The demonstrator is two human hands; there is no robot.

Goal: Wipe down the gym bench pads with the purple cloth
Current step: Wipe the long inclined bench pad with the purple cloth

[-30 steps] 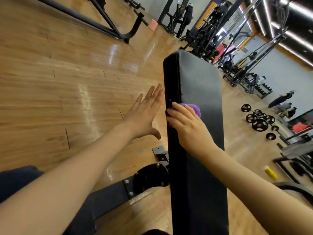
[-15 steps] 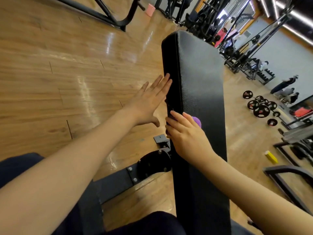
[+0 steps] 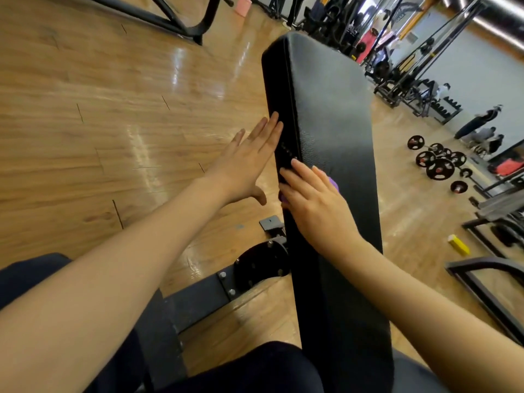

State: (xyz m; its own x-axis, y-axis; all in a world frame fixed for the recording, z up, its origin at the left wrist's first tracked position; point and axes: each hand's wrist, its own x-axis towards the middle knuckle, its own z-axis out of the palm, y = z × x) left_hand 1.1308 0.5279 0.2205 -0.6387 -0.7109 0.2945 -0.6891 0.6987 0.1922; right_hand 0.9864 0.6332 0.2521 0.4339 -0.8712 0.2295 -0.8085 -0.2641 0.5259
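Straight fingers (image 3: 301,175) of the right hand (image 3: 317,205) pressed a purple cloth (image 3: 334,185) against the long black bench pad (image 3: 334,114) at the center of the frame, the cloth almost wholly covered, with only purple slivers showing at the hand's right edge and under its left edge. The fingertips reached over the pad's left edge. To the left, the left hand (image 3: 249,163) lay flat and extended, its fingers (image 3: 269,130) straight and close together against the pad's left side, the thumb spread downward and holding nothing. Both bare forearms ran in from the lower corners of the frame. Below the hands, a round black hinge plate (image 3: 261,263) and a bolted frame bar (image 3: 198,296) sat over the wooden floor (image 3: 99,123). At right, weight plates (image 3: 438,163) lay on the floor, with a yellow object (image 3: 458,245) nearer the lower right and people (image 3: 479,129) by the far wall.
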